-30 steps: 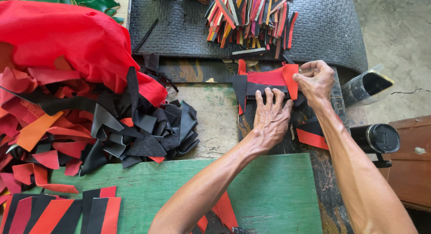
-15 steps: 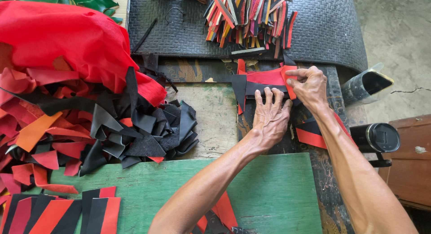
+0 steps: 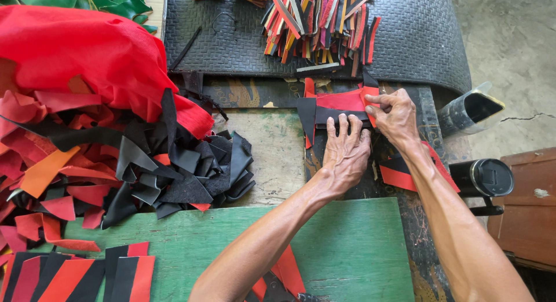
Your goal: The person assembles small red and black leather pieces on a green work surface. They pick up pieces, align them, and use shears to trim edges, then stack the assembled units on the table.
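My left hand (image 3: 346, 153) lies flat, fingers spread, pressing a black leather piece (image 3: 315, 115) down on the dark work surface. Just beyond its fingertips sits a red leather piece (image 3: 340, 99) joined to the black one. My right hand (image 3: 395, 113) pinches the right end of that red piece between thumb and fingers. More red and black pieces (image 3: 394, 174) lie under my right forearm.
A heap of black and red scraps (image 3: 133, 163) and a red cloth (image 3: 81, 53) fill the left. Coloured strips (image 3: 321, 24) lie on a black textured mat (image 3: 417, 41). A green board (image 3: 347, 250) is near me. Two dark containers (image 3: 480, 177) stand at right.
My right hand has shifted slightly left and lower along the red piece's right end, now pinching it. My left hand stays pressed on the black piece.
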